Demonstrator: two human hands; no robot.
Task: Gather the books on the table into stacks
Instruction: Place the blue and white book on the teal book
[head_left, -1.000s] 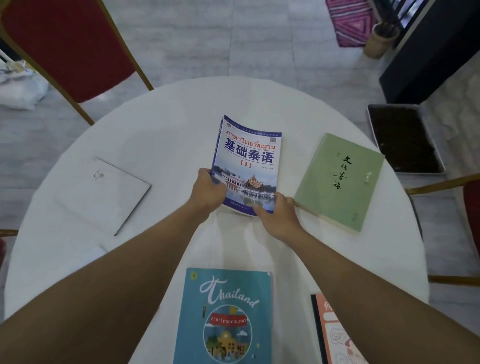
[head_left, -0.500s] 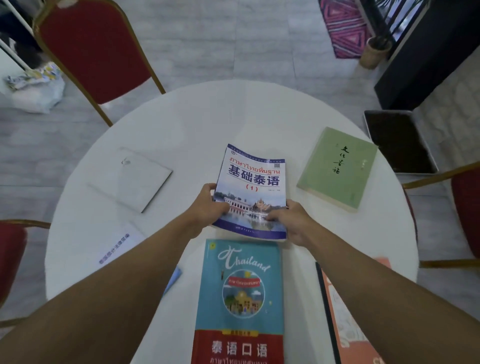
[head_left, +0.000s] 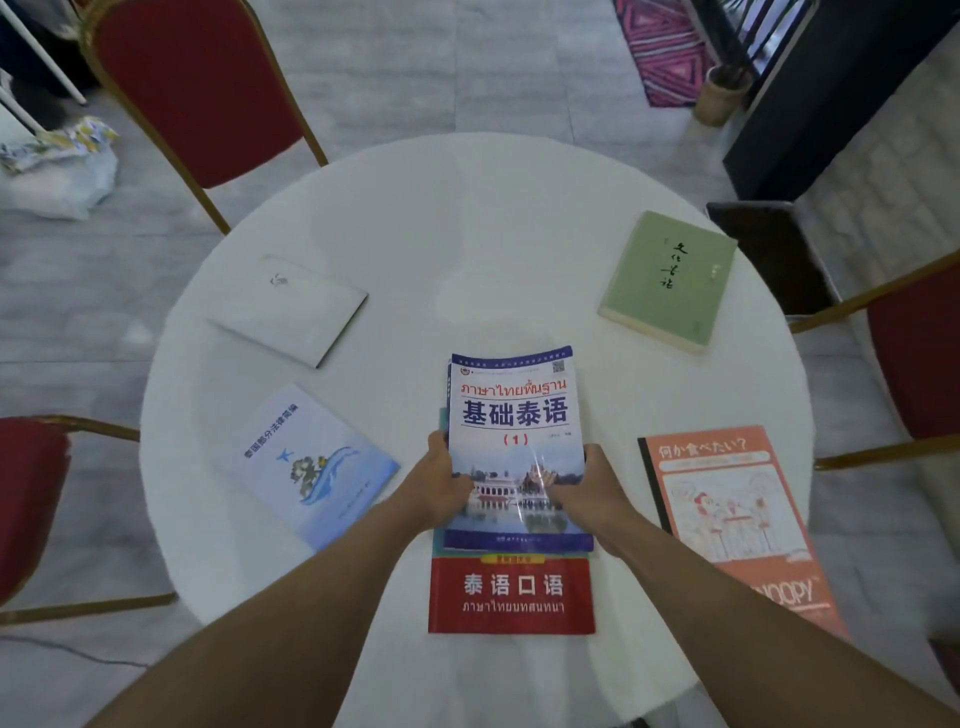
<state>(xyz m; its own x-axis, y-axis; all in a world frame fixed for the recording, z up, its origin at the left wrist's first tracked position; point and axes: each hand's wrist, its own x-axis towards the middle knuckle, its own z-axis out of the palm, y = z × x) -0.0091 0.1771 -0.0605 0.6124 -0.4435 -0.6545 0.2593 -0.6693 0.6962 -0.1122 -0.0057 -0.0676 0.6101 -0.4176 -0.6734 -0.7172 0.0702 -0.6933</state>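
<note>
A blue-and-white Thai textbook (head_left: 514, 415) lies over the upper part of the teal-and-red Thailand book (head_left: 511, 595) near the table's front. My left hand (head_left: 441, 480) grips the textbook's left edge and my right hand (head_left: 592, 486) grips its right edge. A light blue booklet (head_left: 311, 465) lies at the front left. Further back on the left is a white book (head_left: 291, 309). A green book (head_left: 670, 280) sits at the back right, and an orange notebook (head_left: 737, 519) at the front right.
The round table (head_left: 467, 234) has a white cloth. Red chairs with gold frames stand at the back left (head_left: 202, 88), the left (head_left: 31, 499) and the right (head_left: 914, 353). A dark tray (head_left: 769, 254) sits on the floor beyond the right rim.
Both hands have drawn the blue-and-white textbook toward me, from the table's middle onto the Thailand book. The view has pulled back, bringing the light blue booklet and the orange notebook fully into sight.
</note>
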